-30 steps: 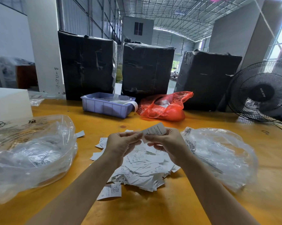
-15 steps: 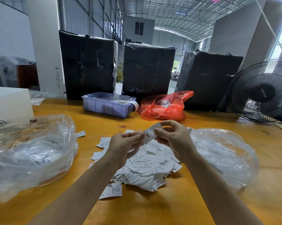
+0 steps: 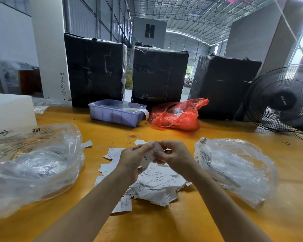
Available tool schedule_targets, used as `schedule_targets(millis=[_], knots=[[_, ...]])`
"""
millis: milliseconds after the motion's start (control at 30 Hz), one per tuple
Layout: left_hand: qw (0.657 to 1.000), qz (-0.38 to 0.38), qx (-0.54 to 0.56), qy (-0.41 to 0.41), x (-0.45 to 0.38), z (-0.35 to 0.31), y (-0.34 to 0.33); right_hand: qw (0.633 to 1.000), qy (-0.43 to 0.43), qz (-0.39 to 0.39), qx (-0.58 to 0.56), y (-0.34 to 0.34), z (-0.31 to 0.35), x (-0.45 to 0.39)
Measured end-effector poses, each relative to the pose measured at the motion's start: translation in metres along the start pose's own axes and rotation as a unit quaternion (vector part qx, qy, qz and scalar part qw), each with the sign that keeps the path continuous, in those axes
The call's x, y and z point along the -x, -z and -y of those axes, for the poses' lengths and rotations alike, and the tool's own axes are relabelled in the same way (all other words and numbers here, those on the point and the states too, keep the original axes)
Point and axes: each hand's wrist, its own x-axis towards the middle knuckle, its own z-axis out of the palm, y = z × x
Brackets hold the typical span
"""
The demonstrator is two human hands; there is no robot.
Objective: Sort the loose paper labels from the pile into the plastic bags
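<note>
Lowered toward the pile [image 3: 152,180] since a second ago, your left hand [image 3: 133,161] and right hand [image 3: 175,157] both pinch one label [image 3: 151,152], midway between the left bag [image 3: 33,165] and right bag [image 3: 234,165].

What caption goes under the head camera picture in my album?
Both hands, left hand and right hand, pinch a white paper label above the pile of white paper labels, between two clear plastic bags.

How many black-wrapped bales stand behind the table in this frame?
3: the left bale behind the purple tray, the middle bale, and the right bale behind the red bag. More could sit hidden behind them.
</note>
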Motion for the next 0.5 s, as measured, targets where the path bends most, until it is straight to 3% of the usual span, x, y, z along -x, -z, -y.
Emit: schedule_targets(millis=[267,500], knots=[[0.996,0.014,-0.089,-0.011,-0.002,-0.001,0.004,0.997,0.023,-0.07,-0.001,0.008,0.0,-0.002],[0.996,0.016,-0.086,-0.021,0.0,-0.001,0.004,0.999,0.014,-0.009,-0.035,0.016,0.002,0.001]])
